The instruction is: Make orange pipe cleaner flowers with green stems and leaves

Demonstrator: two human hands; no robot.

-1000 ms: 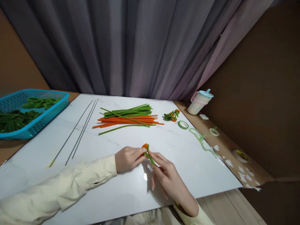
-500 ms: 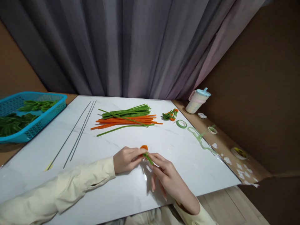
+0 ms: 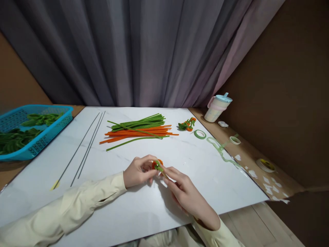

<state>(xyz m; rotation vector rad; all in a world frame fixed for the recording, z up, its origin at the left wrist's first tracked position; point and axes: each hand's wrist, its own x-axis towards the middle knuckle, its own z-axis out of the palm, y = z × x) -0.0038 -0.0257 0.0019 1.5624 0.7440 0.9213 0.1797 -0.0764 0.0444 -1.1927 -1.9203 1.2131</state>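
Between my two hands, just above the white tabletop, is a small orange and green pipe-cleaner flower (image 3: 157,165). My left hand (image 3: 141,172) pinches it from the left, thumb and forefinger closed around its edge. From the right, my right hand (image 3: 183,189) grips its green stem side with thumb and fingertips. Part of the flower is covered by my fingers. Beyond my hands lie a bundle of green pipe cleaners (image 3: 144,122) and a bundle of orange pipe cleaners (image 3: 138,132), with a loose green one in front.
A blue basket (image 3: 48,137) of green leaf shapes stands at left, beside thin dark wires (image 3: 89,147). Several small orange-green flowers (image 3: 187,125), green tape (image 3: 199,134), a cup (image 3: 218,108), another tape roll (image 3: 265,165) and white paper scraps (image 3: 267,188) are at right.
The flower has turned so more of its green side shows, and its stem is now mostly covered. My left fingers have curled, and my right hand's lower fingers have drawn in.
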